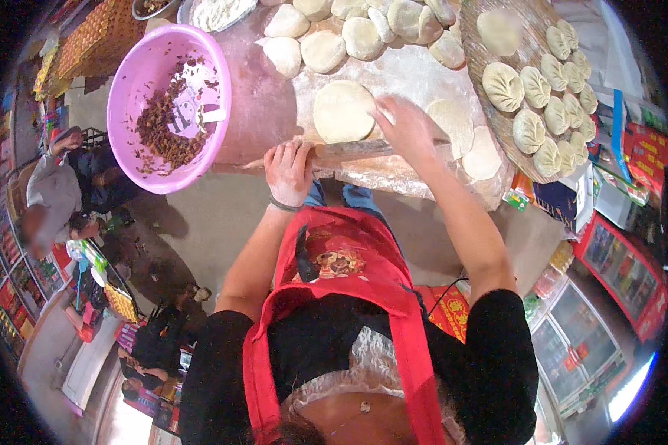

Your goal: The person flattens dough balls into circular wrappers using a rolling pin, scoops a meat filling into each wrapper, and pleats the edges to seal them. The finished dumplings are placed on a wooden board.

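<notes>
A flat round dough wrapper [343,112] lies on the floured board [256,111]. My right hand [403,125] has its thumb and fingers at the wrapper's right edge. Under my left hand [289,169] is the left part of a wooden rolling pin [356,147], which lies crosswise near the board's front edge. Two thinner dough rounds [451,125] [481,154] rest right of my right hand. Several floured dough discs [323,51] are spread and partly stacked at the back. Left of my left hand is a pink plastic basin [224,83] with dark filling [161,130] and a white-handled utensil.
Pleated buns [502,87] stand in rows on a woven tray [481,53] at the right, with one flat disc. A bowl of flour [217,12] and stacked egg trays [97,39] are at the back left. Two people [55,178] [156,345] sit at the left.
</notes>
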Action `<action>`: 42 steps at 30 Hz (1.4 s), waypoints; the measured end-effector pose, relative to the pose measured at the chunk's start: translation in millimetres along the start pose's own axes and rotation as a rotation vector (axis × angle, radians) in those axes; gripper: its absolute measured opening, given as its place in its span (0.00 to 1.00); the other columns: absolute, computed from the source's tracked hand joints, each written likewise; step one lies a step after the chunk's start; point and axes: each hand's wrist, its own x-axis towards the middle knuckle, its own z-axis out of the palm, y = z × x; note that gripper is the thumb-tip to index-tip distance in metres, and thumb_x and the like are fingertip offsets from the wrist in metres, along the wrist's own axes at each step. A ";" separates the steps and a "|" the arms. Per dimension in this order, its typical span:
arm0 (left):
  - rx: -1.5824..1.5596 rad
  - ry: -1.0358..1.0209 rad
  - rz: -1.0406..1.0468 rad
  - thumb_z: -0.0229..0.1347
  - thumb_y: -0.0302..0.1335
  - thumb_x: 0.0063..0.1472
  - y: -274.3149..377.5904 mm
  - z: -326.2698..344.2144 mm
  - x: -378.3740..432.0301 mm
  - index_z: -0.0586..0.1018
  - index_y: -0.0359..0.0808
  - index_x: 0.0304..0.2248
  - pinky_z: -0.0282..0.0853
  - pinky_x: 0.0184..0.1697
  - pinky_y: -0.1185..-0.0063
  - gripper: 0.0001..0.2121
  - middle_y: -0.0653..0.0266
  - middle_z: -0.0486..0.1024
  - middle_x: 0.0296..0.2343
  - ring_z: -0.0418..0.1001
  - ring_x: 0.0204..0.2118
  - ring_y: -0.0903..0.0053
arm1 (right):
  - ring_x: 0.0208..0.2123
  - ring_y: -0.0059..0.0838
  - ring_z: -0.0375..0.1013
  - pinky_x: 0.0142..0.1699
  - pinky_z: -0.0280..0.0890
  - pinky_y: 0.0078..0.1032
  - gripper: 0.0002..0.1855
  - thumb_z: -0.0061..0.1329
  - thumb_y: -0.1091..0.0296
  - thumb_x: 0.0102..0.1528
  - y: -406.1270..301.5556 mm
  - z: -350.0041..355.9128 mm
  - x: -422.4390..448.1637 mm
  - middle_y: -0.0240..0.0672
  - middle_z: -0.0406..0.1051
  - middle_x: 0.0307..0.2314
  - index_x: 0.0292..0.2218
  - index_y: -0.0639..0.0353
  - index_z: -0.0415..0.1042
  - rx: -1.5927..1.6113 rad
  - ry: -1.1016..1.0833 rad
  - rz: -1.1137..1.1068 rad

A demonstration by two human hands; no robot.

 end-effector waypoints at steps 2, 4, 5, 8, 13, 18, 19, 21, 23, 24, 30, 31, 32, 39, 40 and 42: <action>-0.028 -0.035 0.025 0.59 0.24 0.50 3.0 -9.9 -3.8 0.78 0.41 0.40 0.63 0.48 0.67 0.15 0.64 0.74 0.36 0.73 0.42 0.67 | 0.45 0.45 0.74 0.49 0.69 0.40 0.24 0.51 0.52 0.57 -23.5 4.7 42.6 0.44 0.75 0.39 0.47 0.61 0.72 -0.086 0.101 -0.022; -0.070 -0.065 0.060 0.59 0.23 0.49 6.5 -18.1 -10.8 0.78 0.40 0.41 0.64 0.48 0.67 0.17 0.64 0.74 0.36 0.73 0.41 0.67 | 0.45 0.45 0.74 0.50 0.69 0.40 0.23 0.50 0.50 0.58 -31.9 14.2 62.2 0.43 0.75 0.40 0.44 0.61 0.73 -0.165 -0.102 0.065; -0.092 -0.081 0.081 0.59 0.22 0.48 7.7 -20.6 -12.1 0.78 0.40 0.42 0.65 0.47 0.67 0.18 0.64 0.74 0.36 0.73 0.40 0.67 | 0.46 0.44 0.74 0.50 0.69 0.40 0.23 0.49 0.48 0.59 -33.6 16.4 65.8 0.43 0.75 0.40 0.43 0.61 0.73 -0.204 -0.203 0.111; -0.143 -0.102 0.092 0.60 0.25 0.50 2.5 -21.1 -17.0 0.78 0.40 0.41 0.65 0.45 0.68 0.16 0.64 0.75 0.35 0.74 0.39 0.65 | 0.45 0.45 0.75 0.47 0.70 0.39 0.23 0.52 0.49 0.57 -22.5 7.4 44.5 0.45 0.75 0.39 0.46 0.58 0.73 -0.216 -0.258 0.112; -0.088 -0.189 0.092 0.60 0.35 0.55 -20.3 -8.5 21.7 0.76 0.41 0.47 0.65 0.50 0.66 0.20 0.61 0.72 0.47 0.71 0.47 0.63 | 0.51 0.40 0.71 0.51 0.67 0.40 0.25 0.51 0.48 0.57 0.5 -9.3 -2.8 0.45 0.70 0.49 0.49 0.57 0.72 -0.215 -0.148 0.205; 0.052 -0.398 0.205 0.54 0.49 0.60 -29.4 -12.4 44.1 0.62 0.48 0.62 0.53 0.64 0.58 0.34 0.62 0.55 0.63 0.54 0.65 0.62 | 0.65 0.47 0.51 0.67 0.48 0.45 0.42 0.54 0.48 0.53 24.0 14.6 -84.1 0.46 0.54 0.62 0.61 0.63 0.59 -0.371 -0.090 -0.092; 0.053 -0.442 0.217 0.54 0.50 0.59 -32.6 -16.4 34.3 0.59 0.47 0.64 0.49 0.65 0.57 0.36 0.62 0.53 0.64 0.51 0.67 0.62 | 0.66 0.44 0.49 0.67 0.46 0.45 0.42 0.54 0.49 0.53 18.5 17.3 -103.6 0.44 0.53 0.63 0.62 0.61 0.58 -0.334 -0.077 -0.106; 0.055 -0.548 0.240 0.55 0.52 0.58 -35.1 -25.5 1.9 0.53 0.47 0.66 0.42 0.68 0.56 0.41 0.61 0.49 0.66 0.45 0.69 0.62 | 0.68 0.40 0.45 0.69 0.41 0.45 0.43 0.54 0.49 0.54 8.0 30.9 -134.3 0.40 0.49 0.65 0.64 0.56 0.55 -0.248 -0.063 -0.128; 0.101 -0.526 0.188 0.53 0.51 0.59 -42.2 -10.0 10.6 0.54 0.47 0.66 0.40 0.68 0.56 0.40 0.63 0.47 0.67 0.42 0.70 0.62 | 0.68 0.40 0.44 0.70 0.37 0.47 0.43 0.54 0.47 0.53 12.9 34.8 -116.1 0.41 0.48 0.66 0.64 0.56 0.56 -0.338 -0.085 -0.076; 0.132 -0.440 0.181 0.51 0.53 0.60 -45.3 0.4 30.6 0.54 0.48 0.66 0.41 0.68 0.56 0.39 0.63 0.47 0.67 0.42 0.70 0.63 | 0.68 0.39 0.44 0.70 0.37 0.47 0.43 0.53 0.46 0.54 14.8 28.7 -92.8 0.41 0.49 0.65 0.63 0.56 0.57 -0.416 -0.040 -0.074; 0.009 -0.538 0.188 0.48 0.57 0.60 -42.6 -10.5 46.7 0.52 0.46 0.66 0.35 0.68 0.53 0.41 0.62 0.44 0.67 0.40 0.70 0.62 | 0.68 0.44 0.44 0.70 0.37 0.48 0.44 0.50 0.44 0.55 1.8 32.4 -96.0 0.45 0.50 0.65 0.63 0.63 0.55 -0.364 -0.025 0.071; 0.041 -0.590 0.207 0.50 0.56 0.59 -43.7 -24.3 21.0 0.51 0.46 0.67 0.34 0.68 0.52 0.42 0.62 0.44 0.67 0.39 0.70 0.63 | 0.68 0.46 0.44 0.69 0.38 0.49 0.45 0.50 0.43 0.56 -5.2 34.7 -118.2 0.46 0.50 0.65 0.63 0.65 0.54 -0.353 -0.120 0.041; 0.065 -0.649 0.229 0.52 0.55 0.58 -46.8 -32.4 -8.2 0.50 0.45 0.67 0.34 0.68 0.52 0.44 0.61 0.43 0.67 0.39 0.70 0.63 | 0.68 0.46 0.44 0.69 0.38 0.49 0.45 0.49 0.43 0.56 -4.4 40.4 -135.8 0.47 0.50 0.65 0.63 0.66 0.53 -0.306 -0.100 -0.005; 0.179 -0.224 0.262 0.48 0.56 0.61 -49.9 27.0 103.8 0.54 0.48 0.66 0.36 0.68 0.55 0.39 0.64 0.45 0.67 0.42 0.70 0.65 | 0.68 0.50 0.43 0.68 0.41 0.50 0.41 0.45 0.43 0.59 23.1 24.5 -49.5 0.51 0.49 0.64 0.64 0.61 0.53 -0.419 0.261 0.046; 0.157 -0.170 0.277 0.48 0.55 0.62 -48.6 33.3 122.2 0.55 0.49 0.66 0.37 0.68 0.55 0.38 0.64 0.45 0.67 0.41 0.70 0.65 | 0.68 0.49 0.43 0.69 0.39 0.50 0.41 0.45 0.44 0.59 29.4 23.4 -35.8 0.50 0.49 0.64 0.64 0.61 0.55 -0.419 0.271 0.093; 0.153 -0.166 0.301 0.47 0.54 0.62 -49.0 37.4 135.2 0.55 0.50 0.66 0.37 0.68 0.55 0.36 0.65 0.45 0.67 0.41 0.70 0.65 | 0.68 0.48 0.42 0.69 0.36 0.50 0.39 0.46 0.44 0.59 35.1 22.9 -19.6 0.50 0.47 0.65 0.63 0.61 0.57 -0.413 0.294 0.183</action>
